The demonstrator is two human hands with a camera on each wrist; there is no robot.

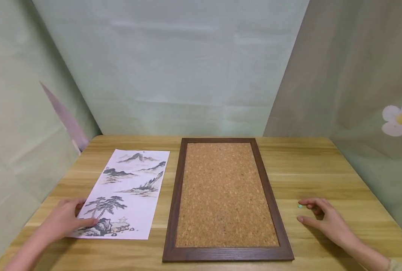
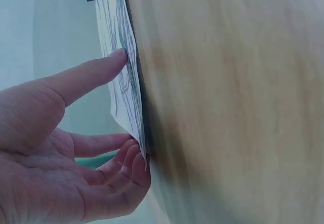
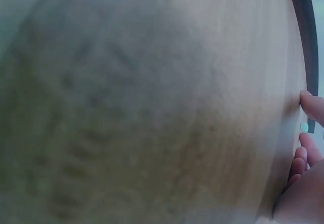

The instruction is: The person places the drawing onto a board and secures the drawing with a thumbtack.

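One printed landscape sheet (image 1: 128, 194) is laid flat on the left part of the wooden bench (image 1: 322, 169), its long right edge just beside the dark frame of one cork board (image 1: 225, 195), which lies at the middle. A narrow strip of bare wood is seen between sheet and frame. The near left corner of the sheet is pinched by the left hand (image 1: 65, 220): in the left wrist view the thumb is pressed on the printed face and the fingers (image 2: 126, 165) are curled under the lifted edge, so this grip is closed on the paper. The right hand (image 1: 324, 220) is rested on the bench, right of the frame and apart from it, with its fingers relaxed and spread. One small pale green pin (image 1: 300, 206) is seen at its fingertips; whether it is touched cannot be told. Open wood is left beyond the right hand.
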